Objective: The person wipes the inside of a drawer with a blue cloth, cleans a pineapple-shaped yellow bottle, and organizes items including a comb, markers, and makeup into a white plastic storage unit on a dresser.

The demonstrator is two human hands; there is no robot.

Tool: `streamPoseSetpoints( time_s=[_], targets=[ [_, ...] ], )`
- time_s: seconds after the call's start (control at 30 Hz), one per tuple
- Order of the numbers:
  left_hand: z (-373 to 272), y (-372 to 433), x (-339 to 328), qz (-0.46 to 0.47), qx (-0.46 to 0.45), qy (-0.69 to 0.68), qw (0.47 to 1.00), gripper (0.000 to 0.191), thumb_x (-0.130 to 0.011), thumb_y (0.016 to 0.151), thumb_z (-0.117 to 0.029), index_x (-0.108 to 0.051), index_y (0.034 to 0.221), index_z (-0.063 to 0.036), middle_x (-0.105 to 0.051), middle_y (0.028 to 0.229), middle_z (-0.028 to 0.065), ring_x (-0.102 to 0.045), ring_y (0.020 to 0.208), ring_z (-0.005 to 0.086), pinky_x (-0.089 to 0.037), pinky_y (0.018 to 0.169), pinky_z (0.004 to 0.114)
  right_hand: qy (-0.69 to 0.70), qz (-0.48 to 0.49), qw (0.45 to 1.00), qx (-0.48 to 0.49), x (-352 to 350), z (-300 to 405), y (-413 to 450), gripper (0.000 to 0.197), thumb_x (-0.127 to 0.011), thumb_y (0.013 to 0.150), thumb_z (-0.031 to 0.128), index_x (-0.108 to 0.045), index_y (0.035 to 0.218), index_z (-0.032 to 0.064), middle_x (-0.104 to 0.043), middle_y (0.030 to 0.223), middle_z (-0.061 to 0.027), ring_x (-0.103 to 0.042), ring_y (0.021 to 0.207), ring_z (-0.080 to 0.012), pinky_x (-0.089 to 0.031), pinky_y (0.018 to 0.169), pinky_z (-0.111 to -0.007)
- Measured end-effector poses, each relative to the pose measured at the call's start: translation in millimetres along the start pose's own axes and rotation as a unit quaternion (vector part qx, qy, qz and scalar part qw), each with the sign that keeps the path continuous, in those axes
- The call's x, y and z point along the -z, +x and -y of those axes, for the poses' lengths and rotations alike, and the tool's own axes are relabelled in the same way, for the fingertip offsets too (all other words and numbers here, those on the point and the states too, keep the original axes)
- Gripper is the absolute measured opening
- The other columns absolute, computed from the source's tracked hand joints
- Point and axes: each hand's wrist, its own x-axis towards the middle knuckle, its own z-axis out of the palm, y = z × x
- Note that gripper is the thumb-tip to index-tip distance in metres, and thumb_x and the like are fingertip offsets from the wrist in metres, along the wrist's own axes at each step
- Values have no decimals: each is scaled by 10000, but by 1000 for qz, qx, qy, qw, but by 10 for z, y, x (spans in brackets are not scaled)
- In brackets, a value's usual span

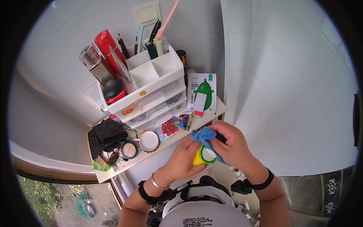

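My left hand (181, 159) grips a small yellow container (198, 160) with a green rim and a white top, held tilted above the front edge of the shelf. In my right hand (234, 143) is a blue terry cloth (203, 136), bunched up and hanging down along the container's right side. A dark object (221, 138) shows between the right thumb and fingers; its kind cannot be made out. Fingers and cloth hide part of the container.
A white drawer organizer (173, 71) holds a red bottle (106, 42), a pink comb (167, 18) and pencils. Around it on the shelf (167, 146) are a white cup (149, 141), a powder compact (129, 150), black cloth (109, 134), a green tube (102, 165) and a mask packet (211, 85).
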Motion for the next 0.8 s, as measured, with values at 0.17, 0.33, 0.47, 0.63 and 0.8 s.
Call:
streamPoseSetpoints(
  time_s=[0.17, 0.33, 0.47, 0.63, 0.8],
  targets=[
    [-19, 70, 19, 20, -13, -48, 999, 544, -702, 616, -148, -506, 1104, -9, -499, 1096, 188, -492, 1011, 378, -418, 887, 413, 330, -71, 935, -109, 229, -43, -55, 160, -565, 852, 32, -572, 1005, -14, -601, 900, -79, -571, 765, -105, -460, 693, -242],
    [70, 17, 14, -6, 6, -9, 1000, 531, -699, 602, -142, -507, 1073, 11, -510, 1078, 194, -497, 1001, 374, -423, 884, 408, -17, 3, 995, 96, 123, 102, -144, 232, -632, 772, 55, -565, 992, 31, -566, 919, -81, -570, 824, -199, -458, 710, -293],
    [94, -2, 48, 3, 15, 14, 1000, 529, -703, 611, -165, -508, 1069, 15, -510, 1071, 203, -494, 988, 388, -426, 872, 415, -122, 37, 988, 91, 55, 186, -147, 258, -644, 688, 18, -579, 935, 55, -536, 917, -100, -542, 831, -276, -452, 718, -338],
    [33, -9, 79, 11, 28, 9, 1000, 518, -707, 617, -167, -512, 1060, 17, -511, 1058, 199, -492, 988, 383, -411, 882, 417, -144, 46, 985, 88, 30, 128, -154, 233, -647, 685, -5, -577, 903, 38, -551, 888, -95, -550, 791, -255, -458, 682, -311],
    [-61, -6, 55, -8, 22, 87, 996, 513, -706, 620, -163, -509, 1055, 28, -512, 1053, 194, -491, 990, 373, -397, 890, 413, -174, -23, 979, 108, -54, 72, -167, 206, -610, 753, 31, -529, 942, 19, -525, 848, -126, -544, 727, -314, -450, 617, -371]
  ],
)
